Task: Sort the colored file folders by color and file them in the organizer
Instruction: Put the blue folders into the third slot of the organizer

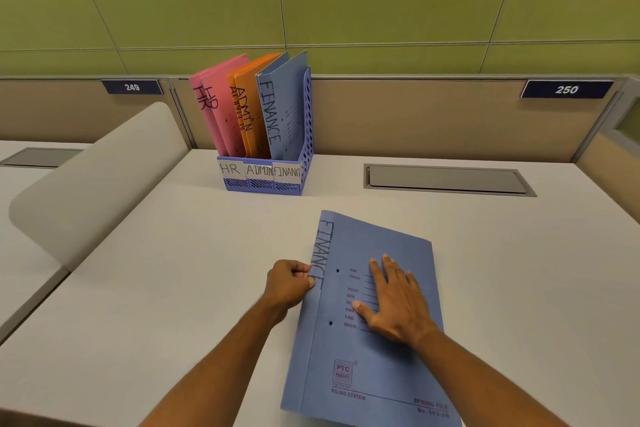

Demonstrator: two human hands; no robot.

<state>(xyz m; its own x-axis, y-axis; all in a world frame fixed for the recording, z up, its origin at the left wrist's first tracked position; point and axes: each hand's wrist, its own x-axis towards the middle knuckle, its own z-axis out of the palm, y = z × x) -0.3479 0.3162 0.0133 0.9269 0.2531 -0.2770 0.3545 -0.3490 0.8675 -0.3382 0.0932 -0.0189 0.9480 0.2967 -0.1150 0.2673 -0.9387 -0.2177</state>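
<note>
A blue folder marked FINANCE (388, 367) lies flat on the desk in front of me. My left hand (289, 283) pinches its spine edge at the left. My right hand (394, 298) rests flat on its cover with straight fingers. At the back stands a blue organizer (298, 180) with three slots labelled HR, ADMIN and FINANCE. Pink HR folders (216, 104) stand in the left slot, orange ADMIN folders (247, 108) in the middle one, and a blue FINANCE folder (282, 108) in the right one.
The pale desk (173, 288) ends at a beige partition with number plates 249 (132, 87) and 250 (566, 89). A grey cable hatch (446, 180) is set in the desk right of the organizer. A rounded divider panel (97, 180) rises at the left.
</note>
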